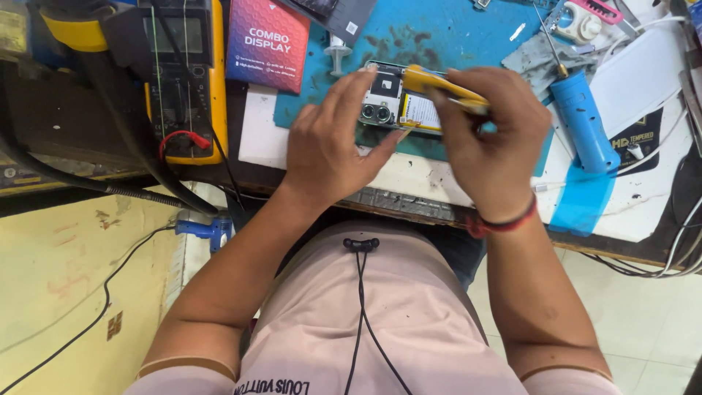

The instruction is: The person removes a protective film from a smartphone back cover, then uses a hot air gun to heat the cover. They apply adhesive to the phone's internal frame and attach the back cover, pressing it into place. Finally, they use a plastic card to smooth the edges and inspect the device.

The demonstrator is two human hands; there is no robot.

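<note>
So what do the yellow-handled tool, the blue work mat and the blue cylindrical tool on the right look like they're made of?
Yellow-handled tool in the right hand: smooth, slightly glossy handle, likely plastic; its tip is hidden. Blue work mat: matte, flat, dark-stained, probably silicone or rubber. Blue cylindrical tool: even-coloured matte body, seemingly plastic, with a thin bright metal-looking shaft at its top.

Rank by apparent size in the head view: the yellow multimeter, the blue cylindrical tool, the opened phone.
1. yellow multimeter, largest.
2. blue cylindrical tool.
3. opened phone, though both hands hide much of it, so second and third are unsure.
</note>
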